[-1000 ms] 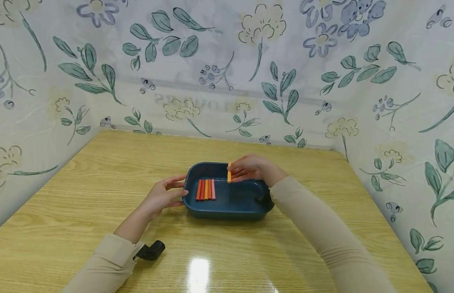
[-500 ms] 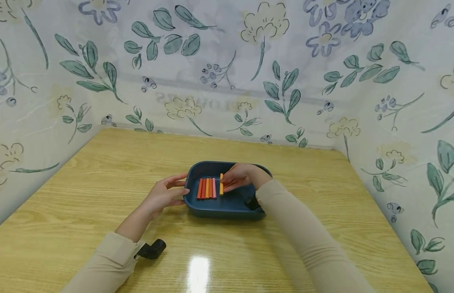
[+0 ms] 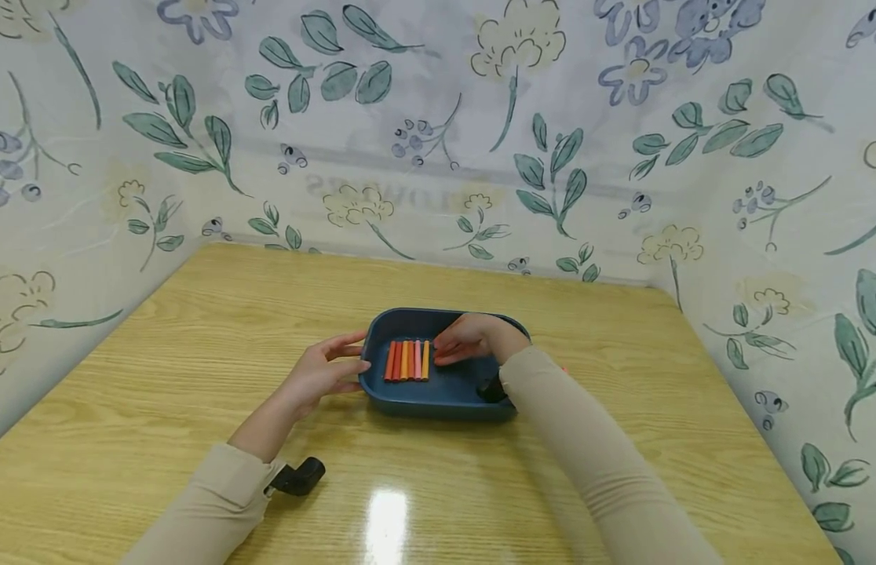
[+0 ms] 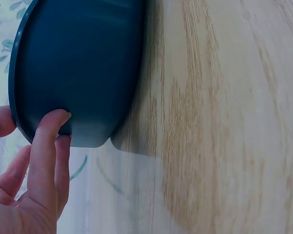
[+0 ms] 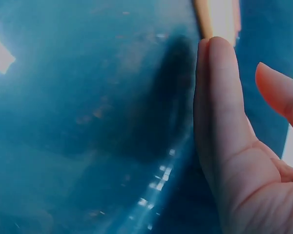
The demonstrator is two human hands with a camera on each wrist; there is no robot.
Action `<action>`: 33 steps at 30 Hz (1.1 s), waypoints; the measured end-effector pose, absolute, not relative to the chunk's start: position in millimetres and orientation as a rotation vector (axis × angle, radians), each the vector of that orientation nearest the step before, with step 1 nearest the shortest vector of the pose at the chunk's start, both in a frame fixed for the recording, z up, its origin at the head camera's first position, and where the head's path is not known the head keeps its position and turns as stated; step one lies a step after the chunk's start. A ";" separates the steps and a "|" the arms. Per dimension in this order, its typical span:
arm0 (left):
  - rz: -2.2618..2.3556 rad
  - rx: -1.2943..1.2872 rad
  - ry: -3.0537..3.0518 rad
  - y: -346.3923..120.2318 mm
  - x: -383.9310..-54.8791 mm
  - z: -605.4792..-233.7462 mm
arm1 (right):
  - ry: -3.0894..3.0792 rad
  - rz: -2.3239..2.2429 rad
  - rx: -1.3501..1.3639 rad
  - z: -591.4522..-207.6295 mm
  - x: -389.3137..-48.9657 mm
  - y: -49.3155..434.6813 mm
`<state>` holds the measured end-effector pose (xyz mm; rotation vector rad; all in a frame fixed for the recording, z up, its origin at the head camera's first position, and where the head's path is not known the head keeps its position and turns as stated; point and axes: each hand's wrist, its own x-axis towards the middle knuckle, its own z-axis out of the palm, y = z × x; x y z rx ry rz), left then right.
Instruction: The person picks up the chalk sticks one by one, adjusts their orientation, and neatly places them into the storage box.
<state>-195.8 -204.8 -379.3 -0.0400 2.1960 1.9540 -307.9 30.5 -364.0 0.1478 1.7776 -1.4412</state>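
Note:
A dark blue tray [image 3: 438, 408] stands on the wooden table. Inside its left half, several short crayon-like sticks [image 3: 406, 361] in red, orange, pink and yellow-orange lie side by side in a row. My left hand [image 3: 332, 365] grips the tray's left end, its thumb over the rim and its fingers [image 4: 44, 161] against the outer wall. My right hand [image 3: 469, 339] reaches into the tray just right of the row. In the right wrist view its fingers [image 5: 222, 97] are straight, with tips right at the yellow-orange stick [image 5: 212, 17], and the thumb stands apart.
The wooden table [image 3: 219, 345] surrounds the tray, with flower-patterned cloth [image 3: 438, 196] behind and at both sides. A small reddish thing [image 3: 565, 369] peeks out past the right sleeve. A black wrist mount [image 3: 300, 476] juts from the left cuff.
My right hand has brought the yellow-orange stick down into the tray, beside the pink one at the row's right end, and let go. The left hand keeps its hold on the tray.

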 end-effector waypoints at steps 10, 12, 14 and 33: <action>1.953 -0.039 2.193 -203.6 -194.4 -376.7 | 1.751 -1.520 -0.002 -342.2 -301.4 39.9; 1.953 -0.034 2.193 -203.2 -194.0 -375.7 | 1.742 -1.542 -0.032 -337.5 -299.1 41.8; 1.950 -0.032 2.198 -203.0 -194.1 -375.7 | 1.730 -1.555 -0.058 -332.7 -296.4 43.5; 1.959 -0.034 2.181 -204.7 -197.6 -381.1 | 1.771 -1.676 -0.210 -311.3 -239.3 82.3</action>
